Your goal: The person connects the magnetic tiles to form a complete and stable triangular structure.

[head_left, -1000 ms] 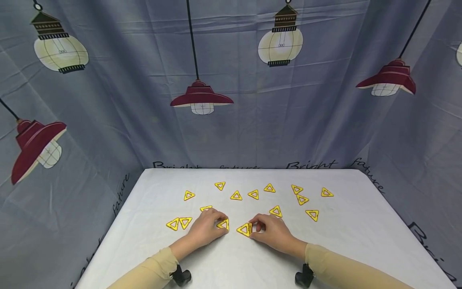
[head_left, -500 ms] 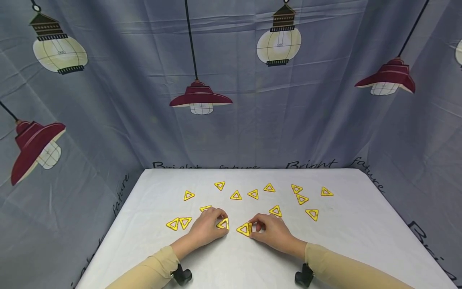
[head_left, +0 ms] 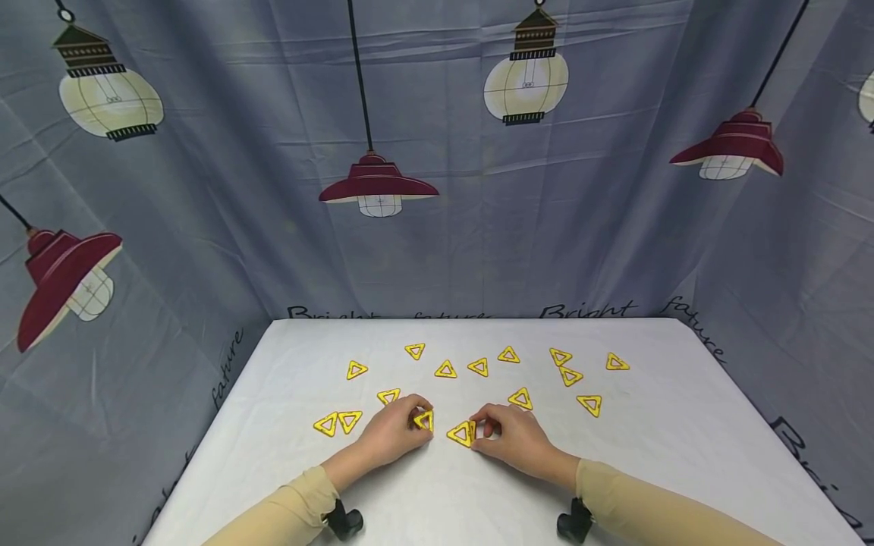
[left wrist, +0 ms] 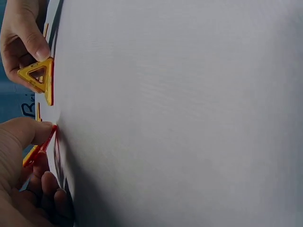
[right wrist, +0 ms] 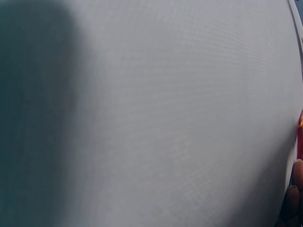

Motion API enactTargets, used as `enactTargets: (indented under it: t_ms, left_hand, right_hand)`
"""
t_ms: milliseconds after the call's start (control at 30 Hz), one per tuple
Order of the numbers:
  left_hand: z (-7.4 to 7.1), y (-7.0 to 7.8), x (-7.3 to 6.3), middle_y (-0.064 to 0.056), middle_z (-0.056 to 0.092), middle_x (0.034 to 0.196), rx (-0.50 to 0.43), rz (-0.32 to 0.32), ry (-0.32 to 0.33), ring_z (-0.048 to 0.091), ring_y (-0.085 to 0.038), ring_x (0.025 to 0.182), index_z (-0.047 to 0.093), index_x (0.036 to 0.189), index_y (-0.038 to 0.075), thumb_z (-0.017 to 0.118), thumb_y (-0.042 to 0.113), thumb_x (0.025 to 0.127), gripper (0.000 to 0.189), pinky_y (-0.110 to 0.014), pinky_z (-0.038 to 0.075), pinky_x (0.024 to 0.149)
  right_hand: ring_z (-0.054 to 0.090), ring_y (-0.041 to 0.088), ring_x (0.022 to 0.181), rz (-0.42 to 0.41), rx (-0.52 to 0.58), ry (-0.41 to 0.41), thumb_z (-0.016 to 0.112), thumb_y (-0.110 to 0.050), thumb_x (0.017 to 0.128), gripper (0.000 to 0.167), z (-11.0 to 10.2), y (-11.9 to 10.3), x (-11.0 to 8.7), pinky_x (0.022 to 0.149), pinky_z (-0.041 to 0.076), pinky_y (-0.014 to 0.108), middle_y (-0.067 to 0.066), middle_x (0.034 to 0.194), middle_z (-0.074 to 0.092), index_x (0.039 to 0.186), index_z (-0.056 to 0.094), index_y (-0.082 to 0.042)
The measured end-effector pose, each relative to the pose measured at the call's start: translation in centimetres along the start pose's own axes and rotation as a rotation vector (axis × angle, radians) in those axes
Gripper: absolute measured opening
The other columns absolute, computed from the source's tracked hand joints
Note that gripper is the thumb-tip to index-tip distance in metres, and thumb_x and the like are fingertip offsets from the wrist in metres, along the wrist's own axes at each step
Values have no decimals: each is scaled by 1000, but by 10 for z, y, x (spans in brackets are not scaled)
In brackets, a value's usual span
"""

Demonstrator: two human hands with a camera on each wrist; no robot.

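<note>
Against a lamp-printed curtain point(head_left: 437, 258), at a white table point(head_left: 437, 500), pinching one yellow triangle point(head_left: 430, 422) in the left hand point(head_left: 394, 427) and a second triangle point(head_left: 468, 434) in the right hand point(head_left: 512, 436), near each other but not touching, with loose triangles point(head_left: 589, 398) scattered about. Probably light, stiff and smooth, perhaps slippery; best taken by the outer edges.
</note>
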State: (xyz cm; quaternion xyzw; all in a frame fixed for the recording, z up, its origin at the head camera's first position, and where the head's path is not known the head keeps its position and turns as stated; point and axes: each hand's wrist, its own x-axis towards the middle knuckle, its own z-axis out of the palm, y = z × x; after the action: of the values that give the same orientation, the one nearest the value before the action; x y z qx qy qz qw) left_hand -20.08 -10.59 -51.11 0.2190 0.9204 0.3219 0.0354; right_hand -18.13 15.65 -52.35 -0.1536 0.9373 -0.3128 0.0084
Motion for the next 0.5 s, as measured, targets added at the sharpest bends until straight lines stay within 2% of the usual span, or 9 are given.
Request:
enactTargets:
  t_ms: [100, 267, 500]
  left_hand:
    - [0, 0, 0, 7, 59, 91, -58, -12, -12, 51, -8, 76, 68, 119, 10, 81, 17, 84, 38, -27, 44, 65]
    - [-1, 1, 3, 7, 59, 94, -87, -4, -37, 51, -8, 78, 69, 120, 8, 81, 15, 85, 38, -28, 44, 67]
    - [-1, 2, 7, 5, 61, 98, -85, 39, -83, 53, -7, 81, 70, 124, 9, 79, 15, 87, 38, -26, 46, 69]
  right_hand:
    - [49, 3, 70, 4, -2, 1, 90, -31, 78, 35, 0, 0, 0, 75, 39, 33, -19, 76, 54, 109, 72, -30]
    - [49, 4, 71, 9, 0, 0, 89, -31, 79, 35, -1, -2, -2, 81, 39, 39, -18, 76, 54, 109, 72, -29]
    - [48, 5, 72, 21, -7, -7, 88, -32, 80, 34, -2, -4, -2, 73, 36, 34, -17, 77, 55, 110, 73, -29]
